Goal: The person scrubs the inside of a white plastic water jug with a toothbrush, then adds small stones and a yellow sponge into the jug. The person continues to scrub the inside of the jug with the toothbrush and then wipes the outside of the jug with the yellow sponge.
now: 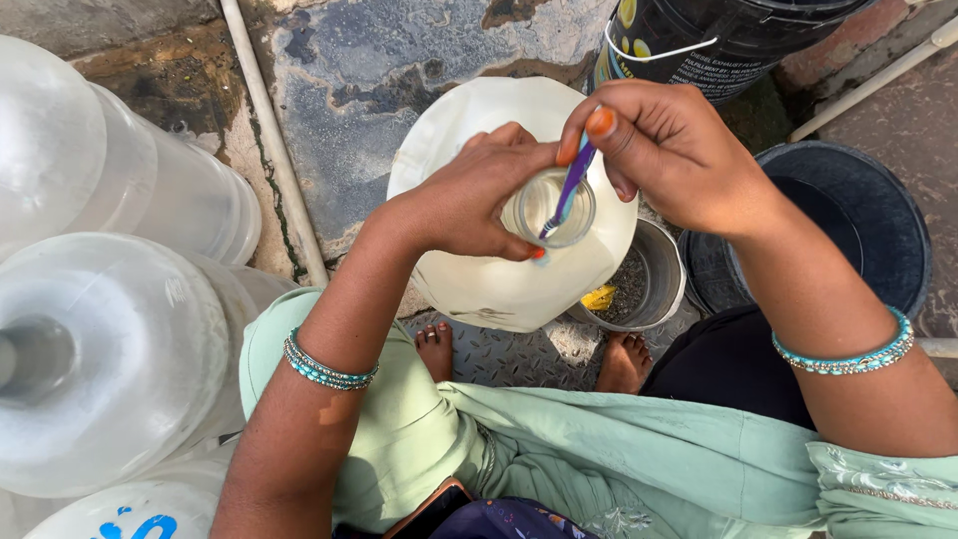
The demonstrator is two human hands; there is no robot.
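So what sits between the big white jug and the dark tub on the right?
A small metal bucket with gritty contents, seen in the head view, between the white jug and dark tub.

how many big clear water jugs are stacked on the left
4 show. One lies at top left, one beside it, a large one faces the camera at middle left, and one peeks in at the bottom edge. More may be hidden.

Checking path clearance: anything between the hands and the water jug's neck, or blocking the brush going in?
Nothing visible does. The left hand already grips the neck of the large water jug. The right hand holds a purple brush whose tip is already inside the open mouth. The steel bowl sits beside the jug.
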